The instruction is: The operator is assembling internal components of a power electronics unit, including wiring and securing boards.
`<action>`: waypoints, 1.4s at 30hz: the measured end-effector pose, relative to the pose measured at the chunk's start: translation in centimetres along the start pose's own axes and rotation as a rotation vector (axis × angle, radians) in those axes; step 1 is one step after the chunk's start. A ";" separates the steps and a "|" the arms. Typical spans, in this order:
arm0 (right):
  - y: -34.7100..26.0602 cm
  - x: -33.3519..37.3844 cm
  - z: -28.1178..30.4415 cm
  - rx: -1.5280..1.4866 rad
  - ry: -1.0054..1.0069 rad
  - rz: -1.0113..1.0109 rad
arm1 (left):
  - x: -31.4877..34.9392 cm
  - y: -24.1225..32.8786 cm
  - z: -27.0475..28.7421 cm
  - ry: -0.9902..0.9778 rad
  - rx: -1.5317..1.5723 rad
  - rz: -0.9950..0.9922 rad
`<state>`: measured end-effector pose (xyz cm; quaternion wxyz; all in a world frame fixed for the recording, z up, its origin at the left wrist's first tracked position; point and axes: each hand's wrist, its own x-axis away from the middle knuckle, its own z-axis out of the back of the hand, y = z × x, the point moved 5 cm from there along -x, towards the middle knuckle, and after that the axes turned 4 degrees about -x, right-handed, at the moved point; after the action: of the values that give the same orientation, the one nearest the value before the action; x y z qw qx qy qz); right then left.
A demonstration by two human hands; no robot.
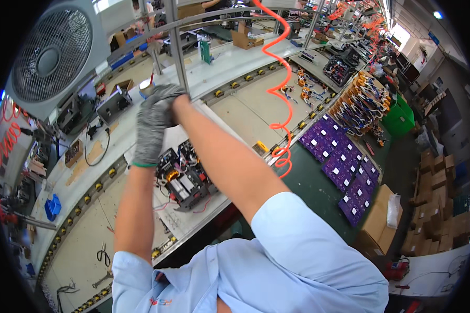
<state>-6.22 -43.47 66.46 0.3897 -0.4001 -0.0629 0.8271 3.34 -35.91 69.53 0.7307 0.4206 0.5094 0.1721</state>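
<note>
My left hand [151, 125], in a grey knit glove with a green cuff, is raised over the far edge of the work area beside a metal post. Against it, my right hand [171, 98] overlaps its upper part, also in grey knit. Fingers of both hands blend together, so their grip and anything between them are hidden. Just beyond them stands a small round container [145, 89] with a red stick. Below the hands, between my forearms, an opened black electronic unit [183, 177] with a copper coil and wires lies on a white board [201, 202].
An orange coiled air hose [283, 88] hangs right of my arm. Purple circuit boards [339, 156] cover the green bench, near bundled wired parts [360, 101]. A large fan [52, 60] stands at left. A yellow-black tool [260, 147] and blue bin [53, 207] lie nearby.
</note>
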 end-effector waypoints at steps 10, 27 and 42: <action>-1.1 -1.7 -6.1 -1.550 0.061 -0.506 | 1.8 -0.3 1.0 0.137 -0.154 0.169; 10.0 0.6 -7.2 -1.450 0.797 -0.924 | -1.1 -6.7 4.0 -0.200 -0.717 0.085; -2.2 -1.3 -5.9 -1.996 0.320 -0.265 | 4.2 -2.5 11.3 0.315 -0.666 0.291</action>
<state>-0.31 -44.09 64.19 -0.0295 -0.6382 -0.7148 0.2845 14.69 -39.44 66.48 0.7080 0.1968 0.4668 0.4920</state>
